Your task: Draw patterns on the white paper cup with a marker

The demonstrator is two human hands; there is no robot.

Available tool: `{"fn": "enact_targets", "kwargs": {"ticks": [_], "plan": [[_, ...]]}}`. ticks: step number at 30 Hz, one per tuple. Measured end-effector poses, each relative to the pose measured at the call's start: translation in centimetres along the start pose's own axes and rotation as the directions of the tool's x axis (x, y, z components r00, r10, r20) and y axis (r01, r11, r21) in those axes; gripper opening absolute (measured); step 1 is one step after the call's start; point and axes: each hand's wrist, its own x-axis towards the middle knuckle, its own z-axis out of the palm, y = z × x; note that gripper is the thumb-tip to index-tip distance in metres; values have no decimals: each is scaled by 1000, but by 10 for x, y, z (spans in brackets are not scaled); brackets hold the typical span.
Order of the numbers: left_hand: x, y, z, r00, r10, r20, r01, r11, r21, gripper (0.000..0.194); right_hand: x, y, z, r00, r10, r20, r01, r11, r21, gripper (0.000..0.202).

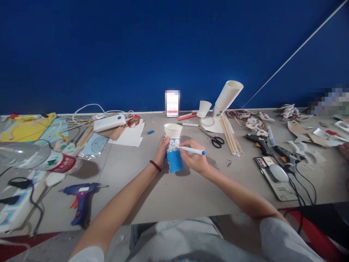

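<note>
A paper cup (173,160) with a solid blue lower part and blue scalloped drawing above it stands in front of me, its white rim uppermost. My left hand (163,150) grips the cup from its left side. Pinched in my right hand (192,157) is a white marker (193,150) with a blue end. The marker's tip points left and meets or nearly meets the cup's drawn band. A small blue marker cap (151,132) lies on the table to the left, beyond my left hand.
A blue glue gun (81,198) and water bottle (54,160) lie at left. Behind the cup are a phone screen (172,103) and green marker (188,124). Scissors (215,140), wooden sticks (230,136), stacked cups (227,97) and a phone (275,180) lie to the right.
</note>
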Motion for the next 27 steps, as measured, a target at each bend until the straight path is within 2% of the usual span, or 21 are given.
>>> {"fn": "enact_targets", "kwargs": {"ticks": [3, 8, 20, 27], "plan": [[-1, 2, 4, 996, 86, -35, -84, 995, 60, 42, 0, 0, 1, 1000, 8, 1, -8, 1000, -5, 7], [-1, 2, 5, 997, 74, -36, -72, 995, 74, 48, 0, 2, 1, 1000, 14, -2, -14, 1000, -8, 7], [-2, 3, 4, 993, 113, -19, -110, 989, 95, 40, -1, 4, 3, 1000, 28, -10, -28, 1000, -13, 7], [-2, 2, 3, 995, 101, -6, -100, 991, 93, 42, -1, 4, 3, 999, 47, -13, -47, 999, -6, 6]]}}
